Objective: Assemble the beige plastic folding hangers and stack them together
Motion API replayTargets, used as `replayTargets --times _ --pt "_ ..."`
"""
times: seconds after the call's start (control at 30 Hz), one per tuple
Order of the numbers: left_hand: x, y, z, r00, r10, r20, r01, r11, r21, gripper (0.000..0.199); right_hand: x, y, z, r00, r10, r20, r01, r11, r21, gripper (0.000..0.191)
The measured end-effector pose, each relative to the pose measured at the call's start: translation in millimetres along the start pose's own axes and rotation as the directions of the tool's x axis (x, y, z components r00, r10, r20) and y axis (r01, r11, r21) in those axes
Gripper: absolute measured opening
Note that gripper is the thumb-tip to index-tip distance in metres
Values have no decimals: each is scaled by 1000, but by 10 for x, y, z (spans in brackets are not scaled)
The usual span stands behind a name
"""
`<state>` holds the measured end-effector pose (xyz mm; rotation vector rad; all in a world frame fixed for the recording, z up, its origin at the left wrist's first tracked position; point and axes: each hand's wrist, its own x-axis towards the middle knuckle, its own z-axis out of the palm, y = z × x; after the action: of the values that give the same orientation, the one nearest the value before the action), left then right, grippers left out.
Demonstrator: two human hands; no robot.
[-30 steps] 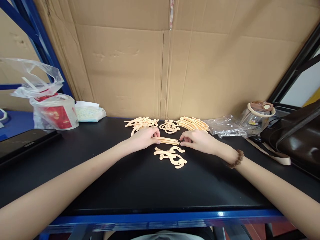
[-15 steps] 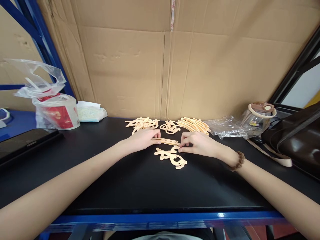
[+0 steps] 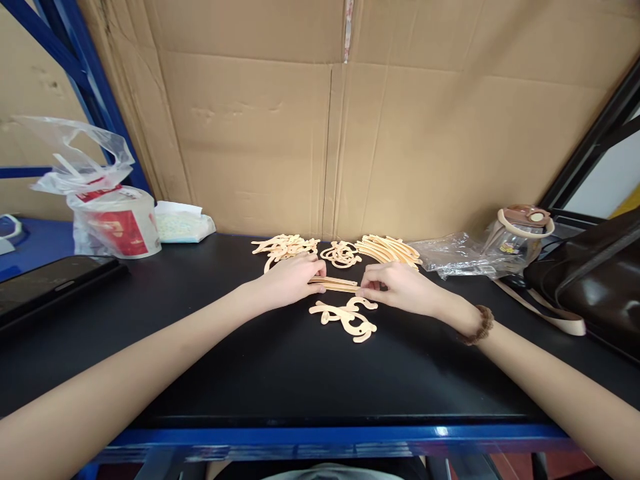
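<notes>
Two slim peach-coloured plastic strips (image 3: 340,285), like the arms of a folding clothes hanger, lie nearly side by side between my hands. My left hand (image 3: 295,279) is closed on their left ends, which its fingers partly hide. My right hand (image 3: 393,285) pinches the right end of the nearer strip; the farther strip's right end, with a small hole, shows free. Just nearer to me lie a loose hook piece (image 3: 361,303) and several curved, crossing plastic pieces (image 3: 345,319) of the same colour, untouched on the black table (image 3: 320,380).
Along the back stand piles of branched pieces (image 3: 285,245), hooks (image 3: 341,254) and curved strips (image 3: 389,250). To the right are a clear plastic bag (image 3: 450,255), a drink bottle (image 3: 517,233) and a dark bag (image 3: 590,273). A bagged tub (image 3: 120,223), tissues (image 3: 184,223) and a phone (image 3: 55,287) lie left.
My right hand has moved slightly away from the hook piece, which now shows fully. The two strips have spread a little apart, and my left hand has shifted slightly right.
</notes>
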<state>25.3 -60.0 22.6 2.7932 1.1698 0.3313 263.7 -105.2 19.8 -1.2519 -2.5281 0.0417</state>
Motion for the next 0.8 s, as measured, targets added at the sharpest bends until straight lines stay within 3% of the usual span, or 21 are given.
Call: replayTargets --times 0.13,0.3,0.5,0.63,0.8 --pt "16 25 26 999 43 -15 -44 995 -91 19 -34 -154 -11 995 -38 98 26 992 120 32" --pt "9 99 3 972 218 87 -160 888 -431 27 -73 -312 -29 974 -76 212 58 994 91 37" --pt "-15 89 -7 939 239 246 -69 834 -547 23 -61 -296 -11 981 -90 175 81 995 54 21" --pt "-19 76 -5 945 221 242 -61 844 -533 16 -43 -265 -4 996 -49 74 47 999 17 12" --pt "8 51 27 961 196 194 -69 852 -519 22 -64 -267 -21 1000 -10 7 10 1000 -18 19"
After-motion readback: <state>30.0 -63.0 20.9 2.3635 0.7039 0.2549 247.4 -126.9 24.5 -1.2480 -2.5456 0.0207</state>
